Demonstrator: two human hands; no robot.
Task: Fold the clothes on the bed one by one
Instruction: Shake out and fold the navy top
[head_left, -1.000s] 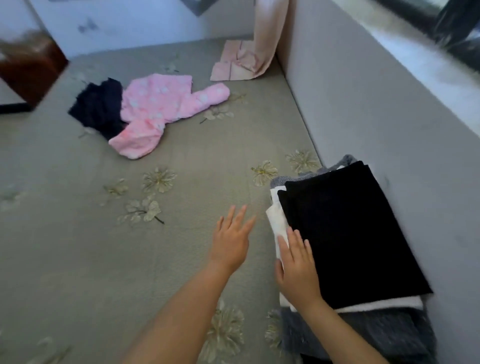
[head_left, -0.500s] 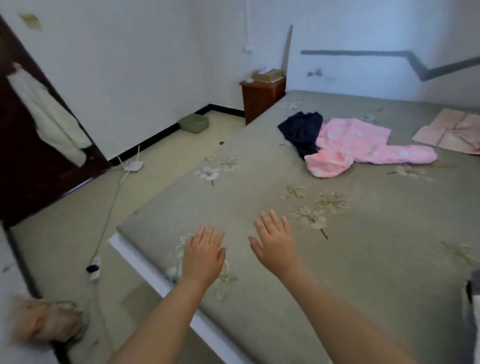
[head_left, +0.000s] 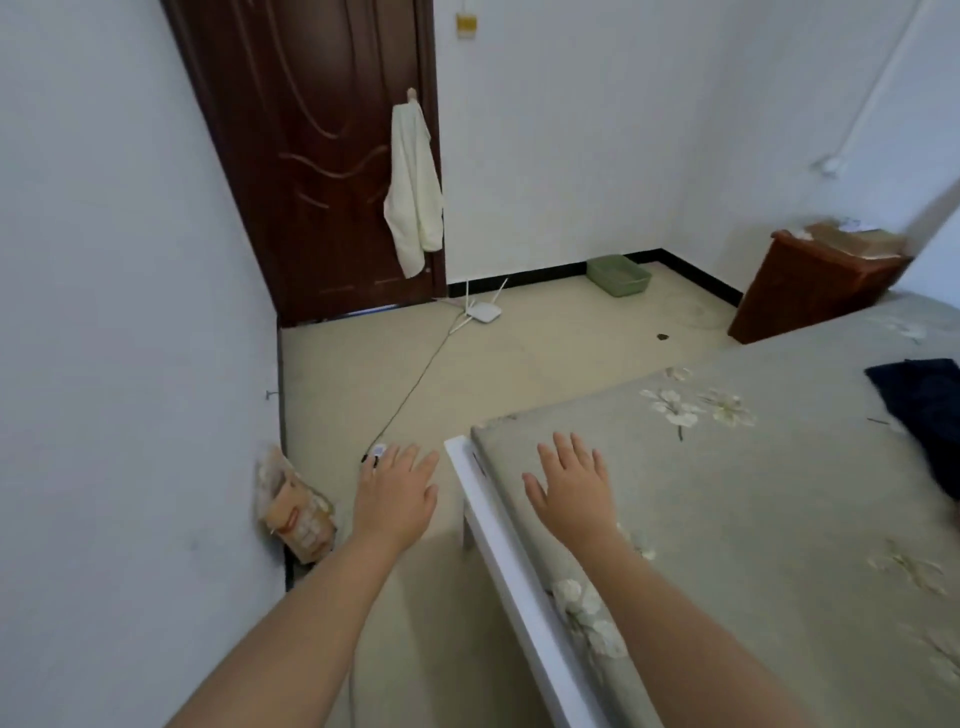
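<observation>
Clothes: only one dark garment (head_left: 930, 410) is in view, lying on the bed (head_left: 779, 519) at the far right edge of frame, cut off by it, so I can't tell its long axis. It sits to the right of both hands and farther from the person. Right hand (head_left: 571, 491) is nearer to it, over the bed's corner, fingers straight and spread, holding nothing; can't tell whether it touches the cover. Left hand (head_left: 397, 491) is off the bed, over the floor, also spread flat and holding nothing. My read: the next reach goes rightward, right hand leading.
</observation>
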